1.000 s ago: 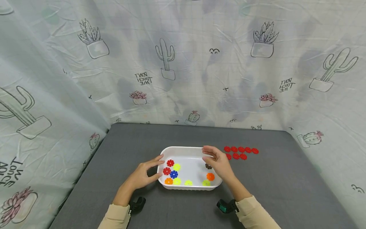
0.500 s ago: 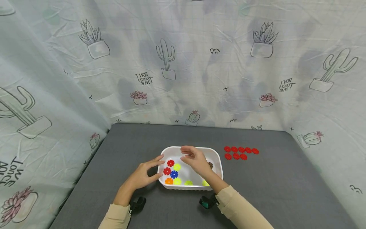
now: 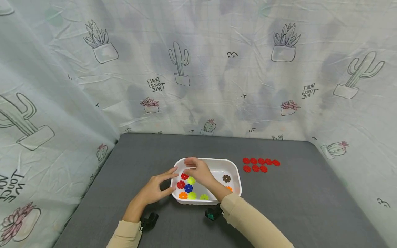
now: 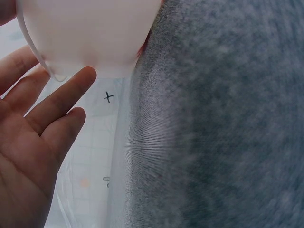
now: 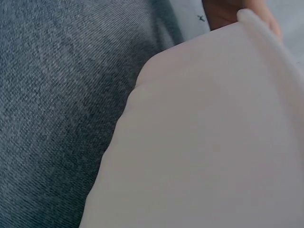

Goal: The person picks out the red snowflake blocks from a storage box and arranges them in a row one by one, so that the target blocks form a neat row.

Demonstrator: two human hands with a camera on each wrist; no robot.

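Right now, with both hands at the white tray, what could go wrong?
The right hand reaches over the white tray toward the red flower piece, which lies close to a yellow-green piece; it may catch the wrong one. The left hand only touches the tray's left wall with straight fingers, so the tray could slide on the grey cloth.

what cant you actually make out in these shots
- Right hand fingertips, head view: too small to tell whether they touch the red disc below them.
- Orange disc, head view: partly hidden by the right forearm.
- Tray contents, right wrist view: only the white outer wall shows.
- Left hand, left wrist view: cut off by the frame edge.
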